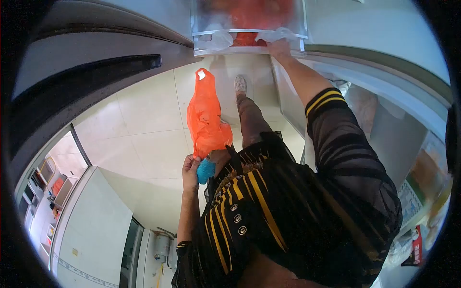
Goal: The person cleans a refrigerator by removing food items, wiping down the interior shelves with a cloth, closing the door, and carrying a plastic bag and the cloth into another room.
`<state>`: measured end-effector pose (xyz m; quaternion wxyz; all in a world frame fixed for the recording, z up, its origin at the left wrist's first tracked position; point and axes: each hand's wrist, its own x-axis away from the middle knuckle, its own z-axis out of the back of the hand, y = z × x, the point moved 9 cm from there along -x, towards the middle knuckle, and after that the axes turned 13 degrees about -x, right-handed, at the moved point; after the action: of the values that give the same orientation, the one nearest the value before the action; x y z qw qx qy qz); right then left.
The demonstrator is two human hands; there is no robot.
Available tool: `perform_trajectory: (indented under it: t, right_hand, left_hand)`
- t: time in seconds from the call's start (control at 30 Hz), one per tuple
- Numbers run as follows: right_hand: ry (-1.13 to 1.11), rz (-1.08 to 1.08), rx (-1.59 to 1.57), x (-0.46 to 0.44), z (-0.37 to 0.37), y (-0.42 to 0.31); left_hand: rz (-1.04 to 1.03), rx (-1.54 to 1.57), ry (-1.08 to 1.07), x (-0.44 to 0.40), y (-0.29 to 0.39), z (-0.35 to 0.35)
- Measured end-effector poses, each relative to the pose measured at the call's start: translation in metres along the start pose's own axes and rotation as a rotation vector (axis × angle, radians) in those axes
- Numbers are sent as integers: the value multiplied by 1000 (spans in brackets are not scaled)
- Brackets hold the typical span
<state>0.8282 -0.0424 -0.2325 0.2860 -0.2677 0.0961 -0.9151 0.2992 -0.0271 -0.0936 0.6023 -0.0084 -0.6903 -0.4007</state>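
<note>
An orange plastic bag (206,115) hangs from my left hand (191,170), whose fingers are pinched on its edge. Beside that hand, below the bag, is a blue textured thing (206,171); whether the hand also holds it I cannot tell. My right hand (279,49) reaches up to the front edge of a clear drawer (201,44), next to a whitish plastic bag (278,34). Its fingers are partly hidden there. Red contents (247,38) show inside the drawer, and another whitish plastic bag (216,40) lies at its left.
An open fridge door (398,120) with packages on its shelves stands at the right. A dark panel with a long recess (96,72) is at the left. Pale floor tiles (144,129) lie below, with my shoe (240,84) on them. A doorway is at the lower left.
</note>
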Motion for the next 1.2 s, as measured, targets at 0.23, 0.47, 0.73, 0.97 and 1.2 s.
perform_trajectory:
  t: [0.23,0.47,0.73,0.97,1.2]
  right_hand:
    - [-412,98,78,-50,-81,-56]
    - [-474,230,25,-13,-49,-128]
    - [-526,298,86,-6,-4,-139]
    - [-557,393,-195,-30,-123,-135]
    - [-429,72,-329,-26,-84,-79]
  left_hand:
    - [43,44,53,6,-12,4]
    - [110,30,104,-1,-36,9]
    - [29,56,38,-3,-17,-7]
    - [23,67,37,-7,-12,-14]
    - [9,47,-5,-4,-7,-9]
